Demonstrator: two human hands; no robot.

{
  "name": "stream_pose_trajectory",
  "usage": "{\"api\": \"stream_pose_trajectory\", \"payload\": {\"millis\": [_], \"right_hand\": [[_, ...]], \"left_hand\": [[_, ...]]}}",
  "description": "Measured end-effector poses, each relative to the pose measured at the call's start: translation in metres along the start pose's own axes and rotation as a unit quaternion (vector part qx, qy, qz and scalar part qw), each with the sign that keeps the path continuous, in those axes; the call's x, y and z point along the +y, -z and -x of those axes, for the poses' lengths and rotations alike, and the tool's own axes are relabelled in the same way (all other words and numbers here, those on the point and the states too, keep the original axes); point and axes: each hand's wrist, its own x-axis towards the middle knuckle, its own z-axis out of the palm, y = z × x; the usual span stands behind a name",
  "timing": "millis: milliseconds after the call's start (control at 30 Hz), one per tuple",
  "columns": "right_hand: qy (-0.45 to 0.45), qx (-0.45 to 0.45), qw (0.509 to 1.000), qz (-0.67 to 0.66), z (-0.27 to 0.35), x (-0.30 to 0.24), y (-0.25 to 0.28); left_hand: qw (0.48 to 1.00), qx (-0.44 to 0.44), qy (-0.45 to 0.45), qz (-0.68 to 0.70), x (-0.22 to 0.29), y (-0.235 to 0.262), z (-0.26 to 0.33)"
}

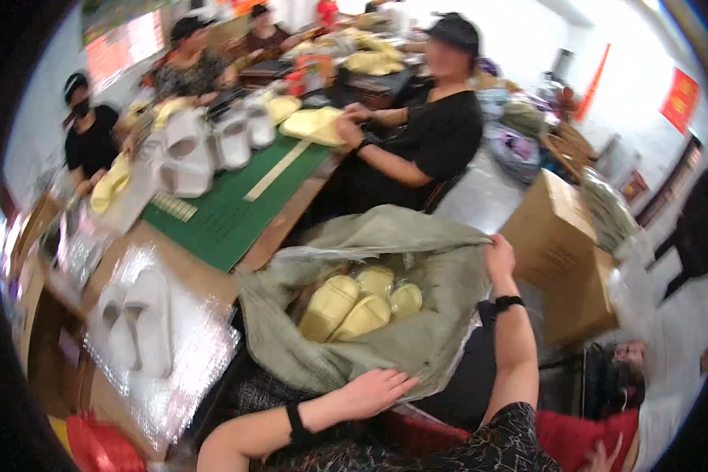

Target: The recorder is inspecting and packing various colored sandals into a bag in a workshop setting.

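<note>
A large olive-green woven sack (291, 358) stands before me with its mouth spread wide. Inside lie several pale yellow slippers (330, 305), some in clear wrapping. My right hand (499, 258) is closed around the sack's rim on the right side. Along the near edge of the mouth, my left hand (374, 393) rests with its fingers stretched out, touching the fabric. A pair of light grey slippers (149, 326) lies on shiny clear plastic film (200, 338) to the left of the sack.
A green mat (236, 212) on the table bears grey and yellow slippers. A co-worker in black (440, 134) handles a yellow slipper across from me; others sit farther back. A cardboard box (558, 259) stands right of the sack. Another hand (603, 456) shows at lower right.
</note>
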Motion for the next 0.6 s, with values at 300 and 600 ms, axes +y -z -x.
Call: {"api": "stream_pose_trajectory", "payload": {"millis": [300,600], "right_hand": [[-0.140,0.000,0.960,0.243,-0.065,0.002,-0.057],[-0.256,-0.064,0.963,0.054,-0.058,0.039,-0.061]], "left_hand": [[0.997,0.053,-0.050,-0.029,0.000,-0.002,-0.012],[0.999,0.043,-0.019,-0.023,0.005,0.012,-0.007]]}}
